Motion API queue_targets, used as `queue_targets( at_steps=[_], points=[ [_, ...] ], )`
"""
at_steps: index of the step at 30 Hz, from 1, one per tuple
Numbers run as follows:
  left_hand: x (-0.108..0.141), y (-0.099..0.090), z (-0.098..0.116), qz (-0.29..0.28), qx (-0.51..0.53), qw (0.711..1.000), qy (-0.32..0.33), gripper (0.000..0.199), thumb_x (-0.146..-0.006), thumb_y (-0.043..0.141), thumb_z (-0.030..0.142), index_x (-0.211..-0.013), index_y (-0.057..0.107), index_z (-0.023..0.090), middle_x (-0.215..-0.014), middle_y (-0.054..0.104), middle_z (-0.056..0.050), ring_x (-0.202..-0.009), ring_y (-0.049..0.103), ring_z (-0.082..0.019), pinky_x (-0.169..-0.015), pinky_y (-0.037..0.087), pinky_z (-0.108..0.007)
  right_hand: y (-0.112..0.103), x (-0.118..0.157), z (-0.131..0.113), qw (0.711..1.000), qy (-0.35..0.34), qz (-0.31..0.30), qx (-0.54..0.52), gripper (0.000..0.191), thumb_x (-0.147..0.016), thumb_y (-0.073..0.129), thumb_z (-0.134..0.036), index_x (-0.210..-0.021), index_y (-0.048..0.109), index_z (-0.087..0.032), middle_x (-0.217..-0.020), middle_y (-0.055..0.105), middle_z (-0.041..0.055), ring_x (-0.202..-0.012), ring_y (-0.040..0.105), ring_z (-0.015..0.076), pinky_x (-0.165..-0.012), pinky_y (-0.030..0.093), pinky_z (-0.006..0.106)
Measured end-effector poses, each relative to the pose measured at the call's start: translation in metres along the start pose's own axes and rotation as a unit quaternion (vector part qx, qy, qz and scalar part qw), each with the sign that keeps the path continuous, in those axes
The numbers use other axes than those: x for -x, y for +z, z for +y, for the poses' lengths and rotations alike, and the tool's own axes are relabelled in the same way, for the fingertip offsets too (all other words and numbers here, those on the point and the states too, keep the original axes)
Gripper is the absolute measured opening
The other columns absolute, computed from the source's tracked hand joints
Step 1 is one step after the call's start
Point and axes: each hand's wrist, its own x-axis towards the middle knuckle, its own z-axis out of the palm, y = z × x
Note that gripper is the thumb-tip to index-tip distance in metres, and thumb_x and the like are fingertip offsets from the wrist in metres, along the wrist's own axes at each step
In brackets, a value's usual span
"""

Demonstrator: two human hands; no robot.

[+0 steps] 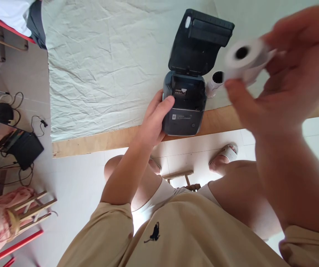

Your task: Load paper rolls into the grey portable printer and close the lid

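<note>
Pale tiled floor [76, 185], cloth-covered table [106, 66], open laptop [26, 148], wooden stool [31, 211]

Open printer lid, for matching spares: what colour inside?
The raised plastic lid is black inside; head view shows it.

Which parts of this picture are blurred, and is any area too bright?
Head view: the right hand and its white roll look smeared, probably by motion; the open printer and left hand look sharper; the floor between the legs looks washed out.

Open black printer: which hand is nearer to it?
Left. The left hand grips the printer by its left side; the right hand is off to its right, holding a white roll.
</note>
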Motion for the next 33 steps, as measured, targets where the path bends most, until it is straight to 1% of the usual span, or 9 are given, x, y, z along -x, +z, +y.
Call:
queue_targets(
  at_steps=[4,7,12,16,20,23,27,30,33],
  points=[
    [0.003,0.002,0.004,-0.005,-0.006,1.000,0.008,0.053,-0.090,0.094,0.065,-0.122,0.074,0.028,-0.102,0.084,-0.003,-0.126,0.088,-0.035,-0.090,0.078,-0.042,0.020,-0.006,-0.040,0.988,0.046,-0.111,0.101,0.021,-0.095,0.075,-0.024,-0.113,0.071,-0.035,-0.114,0.086,-0.0004,-0.102,0.083,0.0272,-0.088,0.067,0.049],
    [0.005,0.003,0.005,-0.003,-0.012,1.000,0.010,0.052,-0.090,0.094,0.063,-0.122,0.074,0.027,-0.099,0.080,-0.003,-0.122,0.088,-0.035,-0.093,0.077,-0.044,0.025,-0.006,-0.038,0.980,0.037,-0.162,0.108,0.024,-0.093,0.070,-0.011,-0.100,0.069,-0.033,-0.115,0.090,-0.0034,-0.103,0.086,0.0270,-0.091,0.066,0.050],
    [0.003,0.001,0.001,-0.023,0.007,0.999,0.021,0.045,-0.098,0.086,0.065,-0.120,0.077,0.027,-0.101,0.083,-0.003,-0.102,0.089,-0.030,-0.075,0.071,-0.039,0.023,-0.004,-0.030,0.983,-0.006,-0.152,0.097,0.021,-0.092,0.069,-0.012,-0.093,0.074,-0.032,-0.106,0.089,-0.0033,-0.104,0.085,0.0278,-0.085,0.059,0.048],
    [-0.001,-0.007,-0.004,-0.066,0.025,0.995,0.070,0.053,-0.093,0.094,0.063,-0.130,0.073,0.032,-0.114,0.086,-0.001,-0.115,0.088,-0.029,-0.093,0.073,-0.037,0.027,0.004,-0.038,0.986,-0.037,-0.161,0.039,0.012,-0.101,0.071,-0.030,-0.089,0.075,-0.032,-0.093,0.086,-0.0021,-0.101,0.083,0.0285,-0.085,0.056,0.050],
    [0.000,-0.007,-0.002,-0.034,-0.036,0.998,0.050,0.076,-0.082,0.104,0.055,-0.145,0.068,0.034,-0.125,0.084,-0.002,-0.133,0.085,-0.035,-0.109,0.073,-0.043,0.028,0.006,-0.039,0.996,-0.050,-0.054,-0.041,0.012,-0.103,0.067,-0.025,-0.092,0.068,-0.031,-0.087,0.080,-0.0026,-0.087,0.078,0.0243,-0.083,0.056,0.047],
    [0.002,-0.005,0.002,-0.026,-0.051,0.997,0.043,0.084,-0.075,0.104,0.060,-0.146,0.067,0.033,-0.135,0.083,-0.007,-0.143,0.080,-0.042,-0.112,0.073,-0.051,0.021,-0.001,-0.032,0.999,-0.045,0.018,0.004,0.018,-0.101,0.065,-0.023,-0.113,0.070,-0.034,-0.102,0.078,0.0020,-0.106,0.078,0.0282,-0.090,0.060,0.049],
    [0.001,-0.006,0.003,-0.033,-0.054,0.997,0.049,0.086,-0.070,0.106,0.052,-0.146,0.069,0.032,-0.145,0.079,-0.010,-0.150,0.075,-0.046,-0.119,0.070,-0.056,0.012,-0.009,-0.029,0.996,0.033,-0.064,0.045,0.053,-0.097,0.066,-0.024,-0.148,0.057,-0.039,-0.153,0.070,0.0061,-0.156,0.067,0.0342,-0.111,0.060,0.057],
    [0.001,-0.007,0.003,-0.016,-0.054,0.998,0.041,0.088,-0.068,0.108,0.051,-0.145,0.070,0.030,-0.138,0.079,-0.010,-0.150,0.074,-0.048,-0.118,0.070,-0.056,0.010,-0.008,-0.036,0.997,0.056,-0.050,0.030,0.038,-0.102,0.060,-0.027,-0.138,0.060,-0.037,-0.140,0.074,0.0071,-0.139,0.077,0.0313,-0.110,0.062,0.055],
    [0.003,-0.008,0.003,-0.014,-0.052,0.998,0.035,0.091,-0.068,0.109,0.055,-0.146,0.067,0.032,-0.139,0.078,-0.010,-0.148,0.076,-0.046,-0.118,0.070,-0.055,0.013,0.000,-0.041,1.000,0.028,0.004,0.003,0.005,-0.102,0.065,-0.029,-0.105,0.062,-0.032,-0.095,0.074,0.0021,-0.088,0.077,0.0239,-0.080,0.060,0.043]
  ],
)
